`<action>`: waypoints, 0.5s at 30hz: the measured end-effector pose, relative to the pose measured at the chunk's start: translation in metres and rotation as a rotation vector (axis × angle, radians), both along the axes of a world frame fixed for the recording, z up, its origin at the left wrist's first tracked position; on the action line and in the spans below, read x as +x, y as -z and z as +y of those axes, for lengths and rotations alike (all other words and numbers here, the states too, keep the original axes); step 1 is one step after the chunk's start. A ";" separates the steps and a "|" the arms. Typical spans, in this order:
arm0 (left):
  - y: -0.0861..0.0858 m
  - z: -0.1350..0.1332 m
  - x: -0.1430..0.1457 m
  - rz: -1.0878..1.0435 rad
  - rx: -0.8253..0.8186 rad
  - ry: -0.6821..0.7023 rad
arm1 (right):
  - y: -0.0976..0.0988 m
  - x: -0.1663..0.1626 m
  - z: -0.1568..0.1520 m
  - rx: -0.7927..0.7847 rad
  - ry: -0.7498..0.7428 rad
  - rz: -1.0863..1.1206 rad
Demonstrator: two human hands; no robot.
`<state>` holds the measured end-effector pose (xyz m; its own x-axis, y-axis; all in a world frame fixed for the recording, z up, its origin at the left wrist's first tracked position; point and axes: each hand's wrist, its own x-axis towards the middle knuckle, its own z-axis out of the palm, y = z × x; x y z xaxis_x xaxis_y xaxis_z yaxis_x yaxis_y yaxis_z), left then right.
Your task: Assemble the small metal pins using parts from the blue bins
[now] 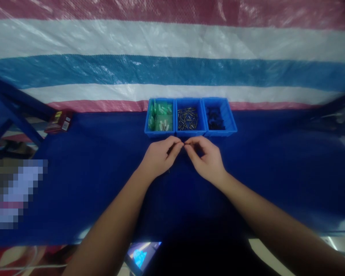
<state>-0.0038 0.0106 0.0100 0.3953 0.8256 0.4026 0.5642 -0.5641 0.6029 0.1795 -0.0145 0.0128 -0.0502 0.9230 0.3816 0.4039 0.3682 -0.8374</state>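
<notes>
My left hand (160, 156) and my right hand (207, 160) meet fingertip to fingertip just in front of three joined blue bins. Each is closed in a pinch of thumb and forefinger. A tiny dark piece seems to show between the fingertips, too small to name. In the left bin (161, 134) lie small clear and whitish pieces with green plastic. Several thin metal pin-like parts (188, 117) fill the middle bin (191, 133). Small black parts (214, 119) lie in the right bin (231, 122).
Dark blue covering (89, 172) spreads over the table. A red box (59, 121) sits at the far left beside a blue frame leg (20, 99). Behind the bins hangs a striped plastic sheet (172, 71). Below the front edge a lit screen (142, 255) shows.
</notes>
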 end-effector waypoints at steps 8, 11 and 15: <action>0.003 -0.002 0.002 -0.083 -0.013 0.026 | -0.002 0.001 0.000 -0.024 -0.004 -0.043; 0.001 0.000 0.001 -0.035 0.019 0.015 | 0.000 -0.001 0.000 -0.018 -0.012 0.029; -0.002 0.000 0.001 -0.016 0.029 0.042 | -0.001 -0.001 -0.002 0.015 0.006 0.007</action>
<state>-0.0031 0.0105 0.0117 0.4227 0.7964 0.4326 0.5300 -0.6044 0.5948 0.1788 -0.0160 0.0142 -0.0421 0.9173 0.3959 0.4006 0.3785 -0.8344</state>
